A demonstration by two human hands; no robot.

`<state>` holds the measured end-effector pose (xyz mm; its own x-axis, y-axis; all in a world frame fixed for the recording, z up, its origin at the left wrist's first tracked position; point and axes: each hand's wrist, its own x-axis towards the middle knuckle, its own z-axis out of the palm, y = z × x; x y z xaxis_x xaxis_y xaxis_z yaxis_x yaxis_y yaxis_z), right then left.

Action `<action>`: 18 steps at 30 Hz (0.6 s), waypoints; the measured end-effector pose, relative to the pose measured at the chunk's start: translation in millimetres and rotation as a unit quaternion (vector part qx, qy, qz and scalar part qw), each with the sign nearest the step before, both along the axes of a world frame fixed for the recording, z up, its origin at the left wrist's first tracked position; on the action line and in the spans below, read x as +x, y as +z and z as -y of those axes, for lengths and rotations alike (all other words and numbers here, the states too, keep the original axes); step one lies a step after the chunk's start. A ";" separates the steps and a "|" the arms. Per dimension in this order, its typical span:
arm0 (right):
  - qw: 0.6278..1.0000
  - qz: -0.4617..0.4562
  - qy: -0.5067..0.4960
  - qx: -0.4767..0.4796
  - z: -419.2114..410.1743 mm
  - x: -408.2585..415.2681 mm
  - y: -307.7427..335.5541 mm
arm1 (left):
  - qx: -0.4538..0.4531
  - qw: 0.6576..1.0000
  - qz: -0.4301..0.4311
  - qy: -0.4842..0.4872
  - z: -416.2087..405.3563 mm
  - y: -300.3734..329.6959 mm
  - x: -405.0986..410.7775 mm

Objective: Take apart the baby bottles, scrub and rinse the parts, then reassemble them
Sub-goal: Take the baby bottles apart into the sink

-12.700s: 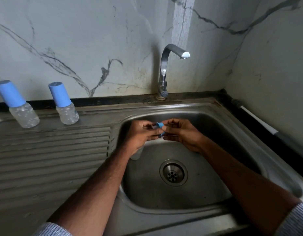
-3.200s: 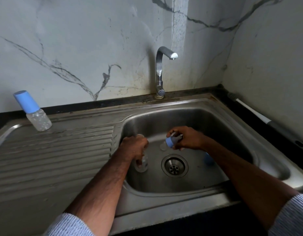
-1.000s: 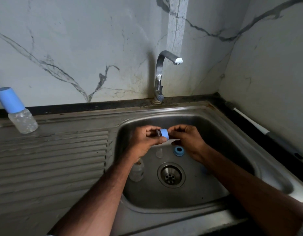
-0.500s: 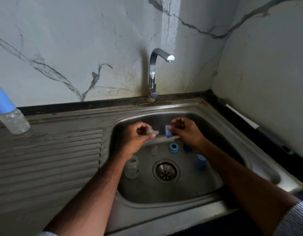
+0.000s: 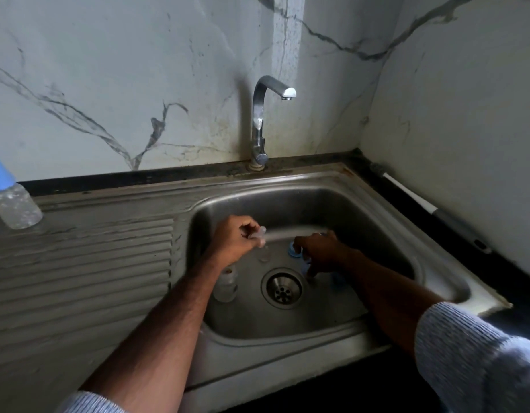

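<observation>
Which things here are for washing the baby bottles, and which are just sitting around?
For the job:
- clear teat, pinched in the left hand
- blue collar ring by the right hand
- open bottle in the sink
- capped bottle
- tap

Lying about:
- long-handled brush

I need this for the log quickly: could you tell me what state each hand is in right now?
Left hand: closed, pinching a clear nipple.
Right hand: down in the sink by a blue ring; grip cannot be told.
</observation>
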<state>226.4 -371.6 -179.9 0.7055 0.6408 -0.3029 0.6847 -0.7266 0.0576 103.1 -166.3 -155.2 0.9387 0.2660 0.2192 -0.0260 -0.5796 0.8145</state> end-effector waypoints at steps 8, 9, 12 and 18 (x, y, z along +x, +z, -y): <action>0.998 -0.020 -0.024 -0.052 0.6 -1.1 -0.8 | 0.047 0.998 -0.024 -0.029 3.1 -4.7 2.1; 0.998 -0.019 -0.022 -0.063 0.8 -1.7 -0.5 | 0.039 0.998 -0.028 -0.040 3.9 -4.7 2.0; 0.996 -0.038 -0.016 -0.073 1.9 -1.0 -0.7 | 0.038 0.996 -0.043 -0.074 6.2 -4.6 -0.6; 0.999 0.001 -0.041 0.009 6.6 1.4 7.9 | 0.175 0.979 -0.080 -0.072 16.5 -5.3 -2.0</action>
<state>227.8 -378.3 -172.0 0.7572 0.5854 -0.2898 0.6220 -0.7817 0.0461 101.2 -182.9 -160.4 0.9908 0.0637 0.1195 -0.0154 -0.8236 0.5670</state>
